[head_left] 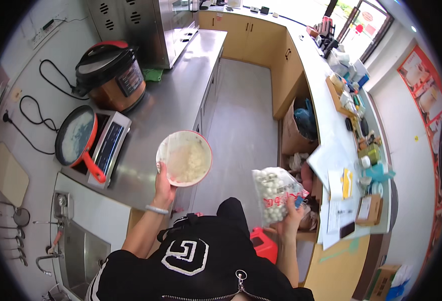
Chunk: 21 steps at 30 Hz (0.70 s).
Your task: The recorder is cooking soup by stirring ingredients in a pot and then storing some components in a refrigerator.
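My left hand [165, 189] grips the near left rim of a white bowl with a red edge [173, 140]. Pale, lumpy food [191, 161] lies inside the bowl; what it is I cannot tell. The bowl is held up in the air beside the front edge of the steel counter [168, 101]. In my right hand [291, 215] is a clear printed plastic bag of small white balls [275, 188], gripped at its lower right side. A small blue thing [299, 201] shows by those fingers. The bag hangs above the floor, near the right-hand counter.
A red frying pan [78, 131] sits on an induction cooker [112, 141], its handle pointing towards me. Behind it stands an electric pressure cooker [110, 77]. A sink [81, 256] lies at left. Papers [339, 214] and boxes cover the right counter [311, 75]; a red plastic container [263, 244] stands below.
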Available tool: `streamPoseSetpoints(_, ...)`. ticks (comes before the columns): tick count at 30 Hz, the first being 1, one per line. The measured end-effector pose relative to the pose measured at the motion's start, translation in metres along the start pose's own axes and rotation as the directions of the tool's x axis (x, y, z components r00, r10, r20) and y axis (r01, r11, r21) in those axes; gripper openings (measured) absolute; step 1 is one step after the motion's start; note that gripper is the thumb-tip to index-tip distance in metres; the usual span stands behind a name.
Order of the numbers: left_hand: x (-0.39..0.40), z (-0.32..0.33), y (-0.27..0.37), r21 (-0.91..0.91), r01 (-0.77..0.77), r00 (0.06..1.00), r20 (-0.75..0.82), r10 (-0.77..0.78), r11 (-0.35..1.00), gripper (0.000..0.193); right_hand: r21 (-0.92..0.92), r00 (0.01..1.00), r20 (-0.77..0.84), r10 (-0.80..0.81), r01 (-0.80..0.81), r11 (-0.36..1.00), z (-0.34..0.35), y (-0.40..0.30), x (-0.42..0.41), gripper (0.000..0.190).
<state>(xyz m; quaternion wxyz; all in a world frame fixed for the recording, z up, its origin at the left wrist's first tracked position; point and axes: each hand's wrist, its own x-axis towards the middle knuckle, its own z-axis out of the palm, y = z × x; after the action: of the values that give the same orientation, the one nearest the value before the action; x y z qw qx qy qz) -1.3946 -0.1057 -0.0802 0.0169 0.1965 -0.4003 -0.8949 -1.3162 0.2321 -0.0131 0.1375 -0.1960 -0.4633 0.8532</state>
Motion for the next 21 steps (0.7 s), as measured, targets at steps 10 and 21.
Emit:
streamPoseSetpoints(10,0.233,0.039,-0.028,-0.085,-0.27,0.87,-0.449,0.205,0.959,0.052,-0.215,0.958,0.263,0.113,-0.056,0.975,0.08,-0.019,0.3,0.022)
streamPoseSetpoints(21,0.346,0.036,-0.017,0.19,-0.322,0.557,-0.754,0.348,0.927,0.043,-0.573,0.667,0.575,0.474,-0.086,0.815,0.228,0.082,0.445,0.026)
